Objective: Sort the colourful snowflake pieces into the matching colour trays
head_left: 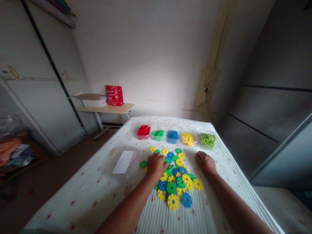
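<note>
A loose pile of notched plastic discs lies on the table, with yellow discs [173, 202], green discs [171, 187] and blue discs [186, 200] mixed together. My left hand [156, 165] rests over the pile's left side, palm down. Its fingers bend over the discs and the thumb stands apart; the fingertips are hidden. To the right of the pile, my right hand [206, 162] is closed on the tablecloth, fingers curled in. Anything inside it is hidden from view.
Along the far side stand clear tubs of red pieces [143, 130], green pieces [158, 134], blue pieces [172, 136], yellow pieces [188, 138] and light green pieces [208, 140]. A clear container with a white sheet [123, 162] lies left. A side table [114, 108] carries a red bag [114, 95].
</note>
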### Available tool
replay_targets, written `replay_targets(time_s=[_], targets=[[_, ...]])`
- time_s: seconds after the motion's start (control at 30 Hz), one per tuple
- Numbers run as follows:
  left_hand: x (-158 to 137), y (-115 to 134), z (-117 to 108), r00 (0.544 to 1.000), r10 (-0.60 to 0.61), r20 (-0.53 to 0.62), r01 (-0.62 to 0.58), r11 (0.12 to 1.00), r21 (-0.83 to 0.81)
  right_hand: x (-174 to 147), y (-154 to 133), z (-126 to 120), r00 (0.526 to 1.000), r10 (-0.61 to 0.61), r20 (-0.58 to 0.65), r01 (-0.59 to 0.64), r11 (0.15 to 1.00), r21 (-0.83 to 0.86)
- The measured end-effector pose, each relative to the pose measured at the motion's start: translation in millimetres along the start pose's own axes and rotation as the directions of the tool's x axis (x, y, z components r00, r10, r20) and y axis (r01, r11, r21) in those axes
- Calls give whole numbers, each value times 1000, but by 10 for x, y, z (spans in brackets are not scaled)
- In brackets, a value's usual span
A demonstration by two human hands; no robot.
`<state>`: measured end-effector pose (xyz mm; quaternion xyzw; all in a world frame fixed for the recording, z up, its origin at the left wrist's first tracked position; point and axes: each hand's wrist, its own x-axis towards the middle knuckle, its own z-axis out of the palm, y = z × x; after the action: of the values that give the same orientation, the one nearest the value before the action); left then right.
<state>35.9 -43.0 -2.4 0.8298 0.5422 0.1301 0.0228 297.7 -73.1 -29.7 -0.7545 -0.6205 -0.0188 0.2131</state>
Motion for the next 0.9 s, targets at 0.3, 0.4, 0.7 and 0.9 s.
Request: replay_targets(time_s=[0.3, 0.4, 0.7, 0.9], targets=[[-30, -89, 97, 990, 24, -138, -70, 937, -341, 3, 2, 7, 1000, -6, -23, 6, 1000, -1], [-23, -106, 106, 990, 44, -137, -102, 883, -458, 3, 6, 6, 1000, -8, -21, 8, 1000, -7], [-79, -86, 161, 969, 234, -86, -241, 799, -550, -2, 5, 12, 999, -14, -34, 14, 1000, -2], [-102, -80, 204, 931, 347, -109, -363, 865, -346, -4, 8, 20, 999, -8, -35, 7, 1000, -20]])
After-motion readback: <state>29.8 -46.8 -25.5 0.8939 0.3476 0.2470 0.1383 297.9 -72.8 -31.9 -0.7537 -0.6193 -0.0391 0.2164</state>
